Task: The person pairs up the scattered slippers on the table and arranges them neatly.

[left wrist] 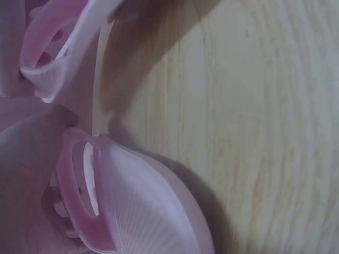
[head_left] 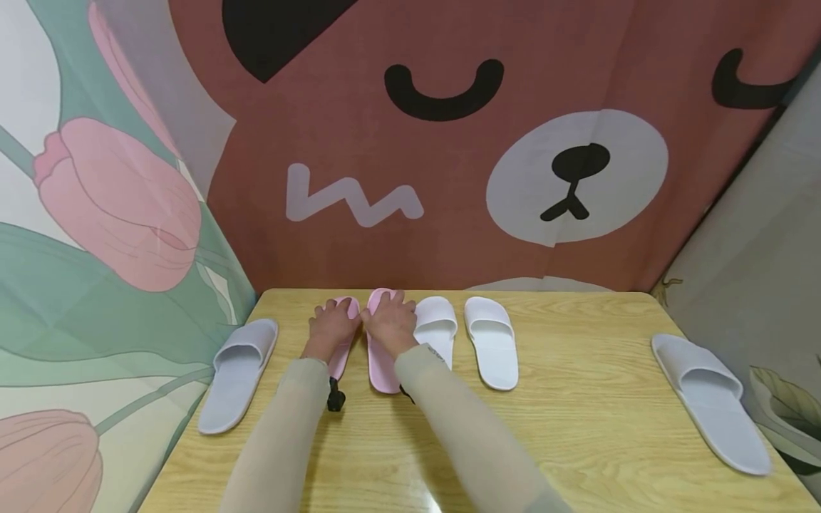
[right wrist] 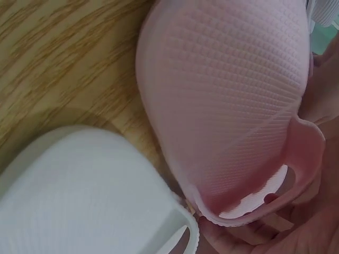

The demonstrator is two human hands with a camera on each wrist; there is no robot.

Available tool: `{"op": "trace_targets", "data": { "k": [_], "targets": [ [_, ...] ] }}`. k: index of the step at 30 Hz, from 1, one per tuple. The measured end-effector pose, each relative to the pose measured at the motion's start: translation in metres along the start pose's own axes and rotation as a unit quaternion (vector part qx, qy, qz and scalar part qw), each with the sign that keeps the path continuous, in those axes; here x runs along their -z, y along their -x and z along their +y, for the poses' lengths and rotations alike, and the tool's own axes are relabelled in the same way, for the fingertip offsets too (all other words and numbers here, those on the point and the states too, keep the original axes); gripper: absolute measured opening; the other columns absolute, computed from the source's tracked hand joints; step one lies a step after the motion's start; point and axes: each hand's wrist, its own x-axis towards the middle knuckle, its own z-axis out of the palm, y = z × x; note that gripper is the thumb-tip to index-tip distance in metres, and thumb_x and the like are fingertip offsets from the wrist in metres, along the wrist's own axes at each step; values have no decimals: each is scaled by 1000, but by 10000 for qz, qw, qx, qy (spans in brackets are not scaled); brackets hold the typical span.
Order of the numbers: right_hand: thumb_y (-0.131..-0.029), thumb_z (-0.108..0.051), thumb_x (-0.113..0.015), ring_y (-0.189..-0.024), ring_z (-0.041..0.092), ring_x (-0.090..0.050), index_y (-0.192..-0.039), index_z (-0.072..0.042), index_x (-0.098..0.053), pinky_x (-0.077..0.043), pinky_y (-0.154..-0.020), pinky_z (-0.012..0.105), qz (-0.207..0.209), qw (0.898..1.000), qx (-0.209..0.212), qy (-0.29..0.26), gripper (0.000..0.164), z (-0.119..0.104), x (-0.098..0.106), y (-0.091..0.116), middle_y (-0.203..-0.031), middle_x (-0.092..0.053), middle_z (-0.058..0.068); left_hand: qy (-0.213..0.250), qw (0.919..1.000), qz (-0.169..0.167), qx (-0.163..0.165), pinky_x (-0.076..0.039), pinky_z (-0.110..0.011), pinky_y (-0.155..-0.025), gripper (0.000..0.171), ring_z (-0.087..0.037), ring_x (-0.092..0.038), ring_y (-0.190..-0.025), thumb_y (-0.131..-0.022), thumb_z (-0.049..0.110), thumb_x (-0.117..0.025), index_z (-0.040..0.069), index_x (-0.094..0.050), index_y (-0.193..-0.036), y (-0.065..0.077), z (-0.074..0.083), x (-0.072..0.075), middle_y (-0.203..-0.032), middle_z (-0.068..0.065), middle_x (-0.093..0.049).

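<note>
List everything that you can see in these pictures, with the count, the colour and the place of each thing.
Pink ridged open-toed slippers: two, pink, side by side near the table's far edge
White broad-strapped slippers: two, white, right of the pink pair
Pale broad-strapped slipper: one, grey-white, table's left edge
Similar pale slipper: one, grey-white, table's right edge
Wood-grain table: one, light yellow-brown, beneath all slippers
Bear-print backdrop: one, mainly brown, behind the table
Tulip-print backdrop: one, pink, green, white, left
Leaf-print backdrop: one, mainly pale grey, right
Black wrist fittings: two, black, one per wrist
Long sleeves: two, grey-beige, forearms
Left grip: one, bare, holding the left pink slipper
Right grip: one, bare, holding the right pink slipper
</note>
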Motion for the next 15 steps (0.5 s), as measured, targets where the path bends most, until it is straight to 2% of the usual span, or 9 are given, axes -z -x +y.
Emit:
{"op": "trace_targets", "data": {
  "k": [7, 15],
  "targets": [
    [-96, -61, -51, -108, 39, -54, -129, -7, -57, -53, -83, 47, -47, 9999, 84, 77, 63, 0, -2, 1, -123, -50, 18, 98, 9999, -48, -8, -25, -72, -110, 68, -56, -26, -142, -103, 54, -37, 14, -36, -158, 3, 0, 2, -159, -26, -31],
    [-97, -61, -51, -108, 40, -54, -127, -5, -58, -54, -82, 47, -36, 10000, -22, 27, 64, -2, -6, 0, -121, -50, 18, 108, 9999, -49, -43, -24, -72, -111, 65, -57, -24, -143, -104, 52, -34, 16, -35, -159, 1, -1, 1, -160, -24, -30]
  ]
}}
